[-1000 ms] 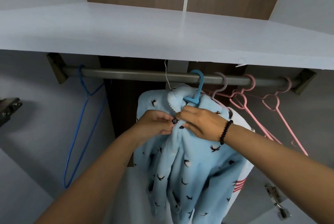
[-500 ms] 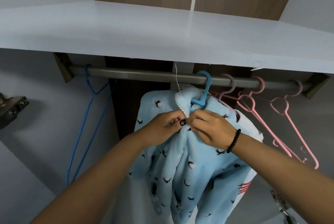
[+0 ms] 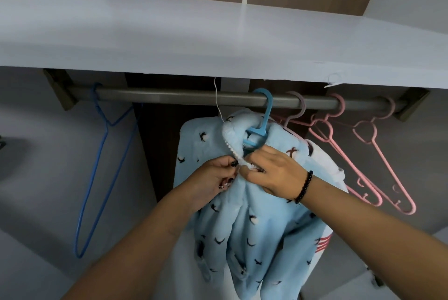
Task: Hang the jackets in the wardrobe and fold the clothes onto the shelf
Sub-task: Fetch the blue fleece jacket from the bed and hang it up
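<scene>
View from the head camera into an open wardrobe. A light-blue fleece jacket (image 3: 244,222), printed with small dark birds and edged in white trim at the collar, hangs from a light-blue plastic hanger (image 3: 259,127) whose hook sits over the grey hanging rail (image 3: 169,95), about mid-span. The left hand (image 3: 213,182) has its fingers curled and pinches the left front edge of the jacket just below the collar; its nails are dark-polished. The right hand (image 3: 274,172), with a black bead bracelet (image 3: 304,188) at the wrist, has its fingers curled around the right front edge and presses it toward the left hand; the two hands touch at the neckline, just beneath the hanger's body. Whether a fastener lies between the fingertips cannot be told. Behind the jacket on the right hangs a white garment with red stripes (image 3: 323,242), mostly hidden. Empty pink hangers (image 3: 358,151) hang to the right on the rail; a blue wire hanger (image 3: 101,154) hangs near its left end. A white shelf (image 3: 169,38) spans the wardrobe directly above the rail.
</scene>
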{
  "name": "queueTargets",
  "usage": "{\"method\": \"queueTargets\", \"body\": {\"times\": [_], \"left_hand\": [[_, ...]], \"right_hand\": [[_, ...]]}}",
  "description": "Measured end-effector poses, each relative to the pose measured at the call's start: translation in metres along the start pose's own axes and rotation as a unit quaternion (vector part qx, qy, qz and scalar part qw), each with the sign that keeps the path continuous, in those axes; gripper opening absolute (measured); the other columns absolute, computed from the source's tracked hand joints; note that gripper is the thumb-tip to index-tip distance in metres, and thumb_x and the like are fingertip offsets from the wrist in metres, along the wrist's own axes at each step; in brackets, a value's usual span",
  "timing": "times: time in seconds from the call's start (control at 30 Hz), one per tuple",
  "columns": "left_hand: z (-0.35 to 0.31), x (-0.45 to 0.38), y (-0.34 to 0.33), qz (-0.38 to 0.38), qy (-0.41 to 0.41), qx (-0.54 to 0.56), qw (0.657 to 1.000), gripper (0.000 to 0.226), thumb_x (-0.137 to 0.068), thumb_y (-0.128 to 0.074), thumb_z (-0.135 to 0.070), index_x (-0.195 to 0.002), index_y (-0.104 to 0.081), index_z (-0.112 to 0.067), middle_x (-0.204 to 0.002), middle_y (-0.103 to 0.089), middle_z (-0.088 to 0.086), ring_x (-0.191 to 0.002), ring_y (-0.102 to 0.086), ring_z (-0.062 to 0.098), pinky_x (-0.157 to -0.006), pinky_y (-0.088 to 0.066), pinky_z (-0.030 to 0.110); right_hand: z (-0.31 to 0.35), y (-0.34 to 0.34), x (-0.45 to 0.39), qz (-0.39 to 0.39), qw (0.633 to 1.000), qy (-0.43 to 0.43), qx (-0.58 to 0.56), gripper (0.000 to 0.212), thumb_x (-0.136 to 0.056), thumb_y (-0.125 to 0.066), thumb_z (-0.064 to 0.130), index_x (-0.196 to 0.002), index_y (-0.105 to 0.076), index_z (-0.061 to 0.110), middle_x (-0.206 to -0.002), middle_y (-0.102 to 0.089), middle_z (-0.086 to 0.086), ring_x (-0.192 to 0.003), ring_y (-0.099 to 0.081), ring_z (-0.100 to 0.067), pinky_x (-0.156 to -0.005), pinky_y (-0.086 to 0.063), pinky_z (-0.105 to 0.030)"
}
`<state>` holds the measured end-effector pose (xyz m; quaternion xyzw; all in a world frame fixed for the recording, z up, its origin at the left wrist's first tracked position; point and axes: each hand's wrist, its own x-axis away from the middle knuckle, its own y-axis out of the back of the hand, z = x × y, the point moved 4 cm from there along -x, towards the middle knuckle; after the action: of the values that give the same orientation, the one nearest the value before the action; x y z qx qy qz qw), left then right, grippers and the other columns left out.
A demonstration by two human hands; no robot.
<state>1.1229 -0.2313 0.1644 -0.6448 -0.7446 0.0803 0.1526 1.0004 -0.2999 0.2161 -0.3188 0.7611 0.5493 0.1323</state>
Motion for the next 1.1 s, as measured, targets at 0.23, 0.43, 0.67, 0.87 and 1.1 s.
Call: {"method": "queueTargets", "body": {"times": [0.23, 0.43, 0.67, 0.87, 1.1], "left_hand": [[0.001, 0.003, -0.009, 0.039, -0.087, 0.056, 0.994, 0.019, -0.084, -0.056, -0.012, -0.096, -0.069, -0.015, -0.091, -0.066, 0.007, -0.084, -0.058, 0.017, -0.080, -0.047, 0.029], [-0.006, 0.005, -0.002, -0.018, -0.176, -0.075, 0.981, 0.017, -0.082, -0.059, -0.038, -0.078, -0.063, -0.022, -0.076, -0.055, 0.008, -0.075, -0.040, 0.024, -0.070, -0.036, 0.034], [0.008, 0.001, -0.014, 0.039, -0.101, 0.110, 0.988, 0.014, -0.083, -0.062, -0.016, -0.094, -0.069, -0.010, -0.097, -0.055, 0.017, -0.090, -0.045, 0.027, -0.086, -0.039, 0.032], [0.014, 0.000, -0.003, -0.028, -0.055, 0.081, 0.995, 0.021, -0.091, -0.055, -0.012, -0.082, -0.073, -0.018, -0.073, -0.057, 0.003, -0.062, -0.043, 0.009, -0.062, -0.032, 0.019], [0.007, 0.006, 0.016, -0.206, -0.026, -0.138, 0.968, 0.008, -0.095, -0.055, -0.015, -0.099, -0.061, -0.011, -0.068, -0.059, -0.002, -0.056, -0.048, 0.010, -0.051, -0.039, 0.016]], "right_hand": [[-0.009, 0.008, -0.003, 0.053, 0.995, -0.053, -0.066, 0.022, -0.091, -0.042, 0.002, -0.111, -0.049, 0.010, -0.085, -0.058, -0.015, -0.068, -0.049, -0.025, -0.065, -0.044, -0.032], [-0.005, 0.011, 0.004, -0.009, 0.960, -0.208, -0.189, 0.015, -0.099, -0.037, 0.022, -0.106, -0.048, 0.015, -0.097, -0.057, -0.004, -0.085, -0.052, -0.019, -0.079, -0.046, -0.032], [-0.006, 0.026, 0.001, 0.029, 1.000, -0.002, 0.007, 0.015, -0.097, -0.043, 0.003, -0.104, -0.056, 0.006, -0.081, -0.060, -0.017, -0.066, -0.049, -0.027, -0.064, -0.044, -0.034], [0.004, 0.013, 0.015, 0.063, 0.996, -0.056, 0.033, 0.021, -0.094, -0.050, 0.006, -0.101, -0.069, 0.001, -0.099, -0.066, -0.019, -0.085, -0.062, -0.032, -0.083, -0.048, -0.040], [0.003, 0.045, 0.054, -0.134, 0.881, -0.453, -0.004, 0.032, -0.089, -0.052, 0.017, -0.117, -0.061, 0.005, -0.120, -0.054, -0.011, -0.114, -0.050, -0.025, -0.101, -0.036, -0.031]]}}
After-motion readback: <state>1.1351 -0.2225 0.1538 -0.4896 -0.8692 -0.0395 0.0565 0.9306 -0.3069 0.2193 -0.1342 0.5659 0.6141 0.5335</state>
